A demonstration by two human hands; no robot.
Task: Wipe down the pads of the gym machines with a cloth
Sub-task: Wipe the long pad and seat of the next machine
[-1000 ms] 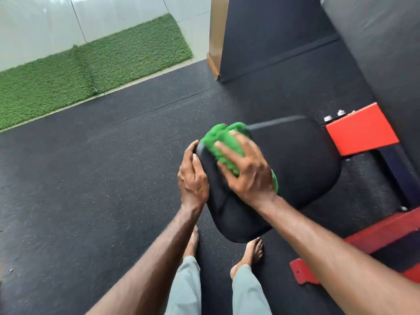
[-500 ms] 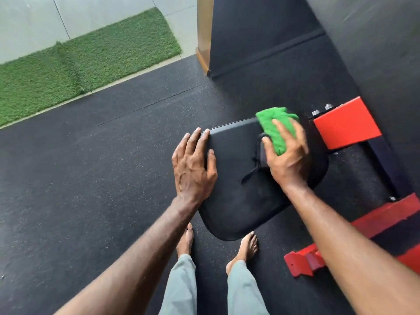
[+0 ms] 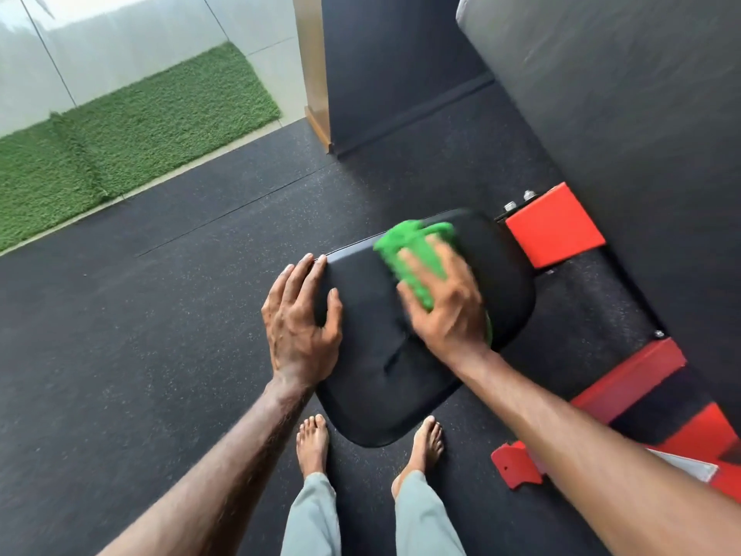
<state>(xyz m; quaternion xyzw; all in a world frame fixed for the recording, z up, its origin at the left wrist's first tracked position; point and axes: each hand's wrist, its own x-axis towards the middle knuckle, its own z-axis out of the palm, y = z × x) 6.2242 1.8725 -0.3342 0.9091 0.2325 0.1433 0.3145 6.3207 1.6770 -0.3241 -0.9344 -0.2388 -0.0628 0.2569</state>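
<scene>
- Pressing down on the green cloth (image 3: 417, 258), the right hand (image 3: 449, 311) lies flat on top of it, fingers spread and fairly straight; cloth bunches out past the fingertips toward the far edge of the black seat pad (image 3: 373, 379). Hand and cloth are motion-blurred.
- Left hand (image 3: 298, 319) rests on the pad's left edge, fingers extended along the rim, thumb on the top surface. Holding nothing else.
- Hands are apart, bare pad surface between them.
- Pad edges: far-left rim is straight and catches a light line; near corner is rounded and overhangs the floor between the person's two bare feet (image 3: 312, 443). A crease runs across the middle of the pad.
- Right of the pad: red frame block (image 3: 555, 226) just beside its far-right corner, two bolts (image 3: 519, 200) at the block's top. More red frame (image 3: 625, 379) low right, partly hidden by the right forearm.
- Large grey upholstered panel (image 3: 621, 98) fills upper right, close over the frame.
- Open black rubber floor (image 3: 160, 315) all along the left side; green turf strip (image 3: 132, 134) and pale tiles beyond it.
</scene>
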